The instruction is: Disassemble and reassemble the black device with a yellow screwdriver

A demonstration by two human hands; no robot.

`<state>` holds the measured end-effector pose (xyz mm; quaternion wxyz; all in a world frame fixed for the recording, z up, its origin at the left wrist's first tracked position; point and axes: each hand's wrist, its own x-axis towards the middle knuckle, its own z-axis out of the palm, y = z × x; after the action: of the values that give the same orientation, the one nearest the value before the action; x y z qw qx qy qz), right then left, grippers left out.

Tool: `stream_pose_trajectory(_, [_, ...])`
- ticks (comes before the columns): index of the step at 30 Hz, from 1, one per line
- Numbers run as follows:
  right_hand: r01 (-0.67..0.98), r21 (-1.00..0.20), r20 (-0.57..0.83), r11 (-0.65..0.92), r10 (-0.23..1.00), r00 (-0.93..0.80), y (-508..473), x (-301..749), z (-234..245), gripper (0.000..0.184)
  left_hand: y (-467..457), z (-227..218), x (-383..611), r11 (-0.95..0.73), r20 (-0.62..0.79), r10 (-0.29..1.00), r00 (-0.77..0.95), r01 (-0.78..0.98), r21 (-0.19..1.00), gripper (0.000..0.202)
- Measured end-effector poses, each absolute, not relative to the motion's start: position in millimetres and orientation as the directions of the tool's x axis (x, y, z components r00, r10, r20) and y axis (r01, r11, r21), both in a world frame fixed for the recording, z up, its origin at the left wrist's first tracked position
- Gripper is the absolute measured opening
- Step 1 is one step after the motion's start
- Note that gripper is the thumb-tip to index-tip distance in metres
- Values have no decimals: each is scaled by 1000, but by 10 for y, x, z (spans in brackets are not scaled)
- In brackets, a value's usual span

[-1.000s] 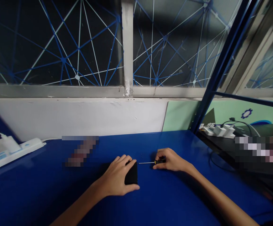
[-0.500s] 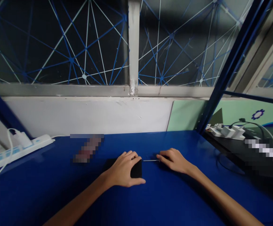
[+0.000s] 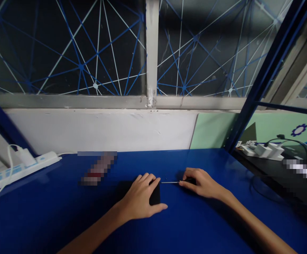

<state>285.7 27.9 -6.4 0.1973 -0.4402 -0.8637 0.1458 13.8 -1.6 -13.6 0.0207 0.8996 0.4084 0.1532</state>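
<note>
My left hand [image 3: 140, 199] lies over a small black flat object [image 3: 155, 195] on the blue table [image 3: 63, 218], fingers curled around its top and thumb along its near edge. My right hand [image 3: 202, 183] pinches the dark handle of a thin screwdriver [image 3: 170, 182]. Its metal shaft lies level and points left at the black object's upper right corner. Most of the handle is hidden under my fingers.
A white power strip [image 3: 18, 167] with a plugged charger lies at the table's far left. A blurred patch [image 3: 96, 167] sits behind my left hand. A blue post [image 3: 259, 84] rises at the right; beyond it a dark bench holds white chargers [image 3: 266, 150] and cables.
The camera has shifted slightly left and down, so everything sits a little further right. Both hands keep their grips; the screwdriver tip stays beside the black object.
</note>
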Motion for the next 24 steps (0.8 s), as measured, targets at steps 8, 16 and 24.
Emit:
stream_pose_trajectory(8, [724,-429,187,540,837,-514,239,2829,-108,28,-7,-158,148,-675,279,725,630,730,106,67])
stream_pose_trajectory(16, [710,-416,198,569,818,-540,218,2782,-113,26,-9,-174,63,-688,266,718,643,715,127,79])
stream_pose_trajectory(24, [682,-422,210,597,796,-568,269,2819,-158,25,-11,-174,57,-699,261,707,657,704,122,77])
